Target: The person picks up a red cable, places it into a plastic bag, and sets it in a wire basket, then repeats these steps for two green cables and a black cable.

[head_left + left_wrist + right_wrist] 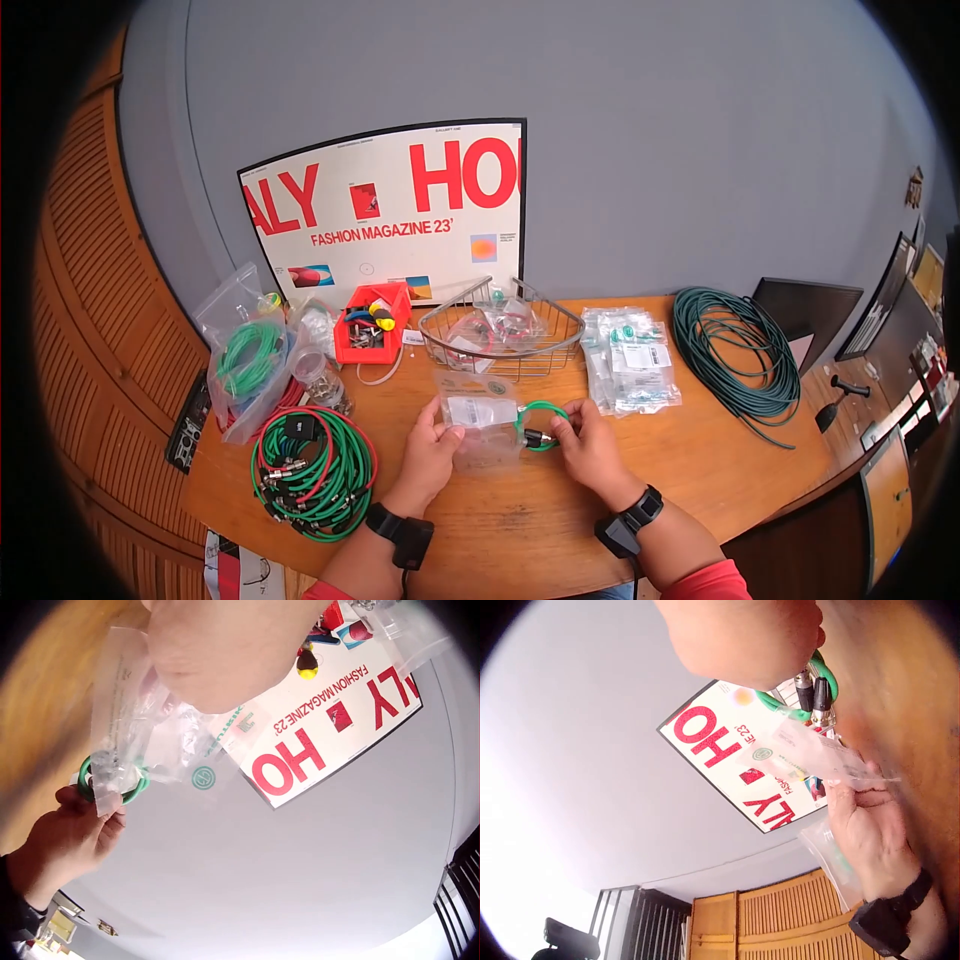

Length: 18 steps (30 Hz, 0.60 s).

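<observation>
My left hand (430, 455) pinches the left edge of a clear plastic bag (485, 440) that bears a white label. In my right hand (592, 450) is a small coil of green cable (545, 408), gripped between thumb and fingers. The coil's left side overlaps the bag's right edge in the head view. Black-and-metal connectors (821, 697) hang from the coil in the right wrist view. Green print (203, 778) shows on the bag in the left wrist view. Both hands are over the front middle of the wooden table.
Behind the hands stands a wire basket (500, 352) holding bagged items. Bagged packs (630, 360) and a dark green cable coil (735, 355) lie to the right. On the left are a red bin (368, 345), a bag of green cable (245, 360) and a green-and-red cable pile (315, 480).
</observation>
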Tool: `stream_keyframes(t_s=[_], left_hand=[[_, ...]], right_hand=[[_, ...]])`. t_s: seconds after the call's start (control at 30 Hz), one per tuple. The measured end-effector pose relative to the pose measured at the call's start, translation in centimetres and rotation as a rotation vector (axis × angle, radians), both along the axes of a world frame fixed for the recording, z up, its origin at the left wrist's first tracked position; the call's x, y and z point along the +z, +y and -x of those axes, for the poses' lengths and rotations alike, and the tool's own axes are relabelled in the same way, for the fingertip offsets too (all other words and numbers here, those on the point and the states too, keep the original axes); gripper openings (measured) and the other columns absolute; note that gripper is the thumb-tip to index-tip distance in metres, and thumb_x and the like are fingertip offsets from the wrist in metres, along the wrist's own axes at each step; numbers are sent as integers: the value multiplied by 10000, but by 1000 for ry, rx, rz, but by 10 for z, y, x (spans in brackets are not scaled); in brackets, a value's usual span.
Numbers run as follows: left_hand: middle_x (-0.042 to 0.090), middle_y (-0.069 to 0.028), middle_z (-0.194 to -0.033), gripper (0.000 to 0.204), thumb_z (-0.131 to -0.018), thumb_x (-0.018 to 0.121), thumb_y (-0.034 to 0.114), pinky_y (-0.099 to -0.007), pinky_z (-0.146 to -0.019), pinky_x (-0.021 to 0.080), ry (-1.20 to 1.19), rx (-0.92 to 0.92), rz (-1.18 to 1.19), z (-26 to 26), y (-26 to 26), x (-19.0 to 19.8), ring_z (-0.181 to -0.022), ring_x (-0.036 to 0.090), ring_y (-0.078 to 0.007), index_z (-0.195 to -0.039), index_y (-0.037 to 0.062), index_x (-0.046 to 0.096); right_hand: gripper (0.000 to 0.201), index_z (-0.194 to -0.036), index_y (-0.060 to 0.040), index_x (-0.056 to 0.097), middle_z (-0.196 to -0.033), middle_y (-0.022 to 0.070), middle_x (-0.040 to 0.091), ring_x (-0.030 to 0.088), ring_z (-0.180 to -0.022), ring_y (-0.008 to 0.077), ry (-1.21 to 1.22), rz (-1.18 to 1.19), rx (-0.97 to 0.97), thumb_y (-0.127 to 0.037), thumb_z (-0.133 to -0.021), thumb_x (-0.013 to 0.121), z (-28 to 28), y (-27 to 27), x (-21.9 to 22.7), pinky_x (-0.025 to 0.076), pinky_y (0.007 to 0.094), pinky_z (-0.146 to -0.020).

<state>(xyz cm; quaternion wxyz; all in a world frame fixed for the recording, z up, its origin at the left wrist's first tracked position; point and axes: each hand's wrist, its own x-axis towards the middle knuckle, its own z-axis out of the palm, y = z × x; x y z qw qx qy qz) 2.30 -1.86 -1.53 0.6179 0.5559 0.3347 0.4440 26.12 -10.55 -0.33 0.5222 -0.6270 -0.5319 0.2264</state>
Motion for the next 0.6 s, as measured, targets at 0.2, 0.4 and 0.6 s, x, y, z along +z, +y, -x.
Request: stream_keyframes(t_s=[0.2, 0.4, 0.6], left_hand=[[702, -144, -1136, 626, -991, 531, 9, -259, -754, 519, 38, 64, -2, -2, -5, 9, -918, 695, -158, -1535, -19, 223], [702, -136, -1121, 629, -988, 546, 11, -261, -743, 513, 63, 56, -11, -2, -2, 1, -880, 682, -148, -1527, -29, 225], [720, -116, -1086, 640, -984, 555, 10, -251, -782, 508, 112, -74, -45, -2, -2, -5, -888, 680, -143, -1529, -24, 222]], right_hand=[[202, -1036, 11, 562, -780, 143, 690, 676, -683, 234, -22, -106, -124, -157, -972, 654, -18, 3, -1, 513, 358, -610], [208, -1033, 1, 578, -772, 136, 694, 656, -644, 208, 70, -199, -74, -166, -960, 679, -9, -3, 9, 504, 331, -585], [238, -1058, -37, 604, -813, 136, 707, 682, -671, 278, -212, 21, -2, -232, -949, 688, -3, -12, 27, 526, 385, -597]])
